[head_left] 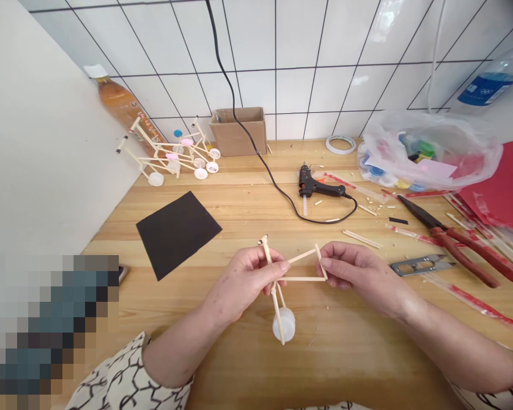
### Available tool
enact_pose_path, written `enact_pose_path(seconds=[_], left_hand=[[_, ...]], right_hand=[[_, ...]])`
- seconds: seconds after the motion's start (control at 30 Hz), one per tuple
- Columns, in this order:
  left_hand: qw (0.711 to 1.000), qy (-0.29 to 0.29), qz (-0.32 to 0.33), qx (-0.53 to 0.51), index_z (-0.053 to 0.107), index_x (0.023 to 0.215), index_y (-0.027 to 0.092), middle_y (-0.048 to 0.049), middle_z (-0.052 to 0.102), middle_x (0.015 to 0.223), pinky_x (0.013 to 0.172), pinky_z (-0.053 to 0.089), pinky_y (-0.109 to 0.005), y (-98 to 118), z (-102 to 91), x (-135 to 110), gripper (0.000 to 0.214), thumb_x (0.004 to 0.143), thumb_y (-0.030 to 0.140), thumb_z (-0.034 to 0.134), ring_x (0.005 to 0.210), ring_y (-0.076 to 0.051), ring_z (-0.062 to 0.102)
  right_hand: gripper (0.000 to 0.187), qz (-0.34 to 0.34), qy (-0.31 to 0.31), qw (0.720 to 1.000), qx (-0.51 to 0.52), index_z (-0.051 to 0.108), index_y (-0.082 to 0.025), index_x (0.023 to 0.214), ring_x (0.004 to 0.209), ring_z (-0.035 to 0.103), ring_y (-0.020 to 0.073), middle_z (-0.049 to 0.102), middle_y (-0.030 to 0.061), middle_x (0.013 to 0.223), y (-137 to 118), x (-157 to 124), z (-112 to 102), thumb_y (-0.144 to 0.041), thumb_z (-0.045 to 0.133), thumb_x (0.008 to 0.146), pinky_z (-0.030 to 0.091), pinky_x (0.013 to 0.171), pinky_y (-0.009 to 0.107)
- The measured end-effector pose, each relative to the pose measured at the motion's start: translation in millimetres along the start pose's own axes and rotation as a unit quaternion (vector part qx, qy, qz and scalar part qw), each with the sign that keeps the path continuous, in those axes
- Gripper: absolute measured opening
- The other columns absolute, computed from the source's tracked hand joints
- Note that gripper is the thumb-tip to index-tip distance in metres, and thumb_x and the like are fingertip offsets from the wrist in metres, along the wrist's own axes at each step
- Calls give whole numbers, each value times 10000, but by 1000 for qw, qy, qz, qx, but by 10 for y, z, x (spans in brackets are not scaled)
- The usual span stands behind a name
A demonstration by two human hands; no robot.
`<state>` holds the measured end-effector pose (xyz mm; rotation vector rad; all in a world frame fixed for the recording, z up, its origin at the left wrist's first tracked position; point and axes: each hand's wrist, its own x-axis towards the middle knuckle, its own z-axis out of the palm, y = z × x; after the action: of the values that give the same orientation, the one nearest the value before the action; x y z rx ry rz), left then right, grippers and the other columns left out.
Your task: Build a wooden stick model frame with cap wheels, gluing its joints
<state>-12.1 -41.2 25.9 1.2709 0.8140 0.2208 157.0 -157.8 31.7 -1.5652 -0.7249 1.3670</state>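
Between my two hands is a small bicycle frame built from thin wooden sticks, with one white bottle-cap wheel at its lower end. My left hand pinches the long front stick near the handlebar, thumb on top. On the other side, my right hand pinches the short stick that closes the frame's far end. Both hands hold the piece just above the wooden table. The fingertips behind the sticks are partly hidden.
Finished stick bicycles stand at the back left by a tea bottle. Black card lies left. A glue gun trails its cord. Right are pliers, thread snips, loose sticks and a bag of caps.
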Motion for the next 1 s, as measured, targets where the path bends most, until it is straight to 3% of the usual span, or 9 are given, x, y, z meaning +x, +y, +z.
enact_pose_path(seconds=[0.5, 0.87, 1.0], left_hand=[[1000, -3, 0, -9, 624, 704, 151, 38, 530, 552, 585, 464, -239, -5, -1, -1, 195, 683, 333, 693, 519, -94, 531], [1000, -6, 4, 7, 618, 717, 152, 29, 541, 551, 523, 414, -214, -8, -5, 0, 190, 706, 334, 673, 511, -89, 502], [1000, -3, 0, 14, 619, 706, 152, 30, 546, 529, 522, 411, -217, 9, 2, -4, 200, 700, 346, 669, 469, -71, 433]], right_hand=[[313, -6, -1, 1000, -10, 550, -181, 748, 559, 402, 88, 477, -38, 606, 7, -4, -7, -485, 622, 749, 339, 553, 239], [310, -4, -5, 1000, -12, 539, -190, 743, 559, 403, 95, 476, -38, 612, 17, -13, -14, -492, 608, 753, 335, 556, 245], [288, -21, 3, 997, -77, 523, -195, 732, 575, 408, 104, 482, -24, 638, -26, -28, -76, -477, 549, 786, 345, 559, 252]])
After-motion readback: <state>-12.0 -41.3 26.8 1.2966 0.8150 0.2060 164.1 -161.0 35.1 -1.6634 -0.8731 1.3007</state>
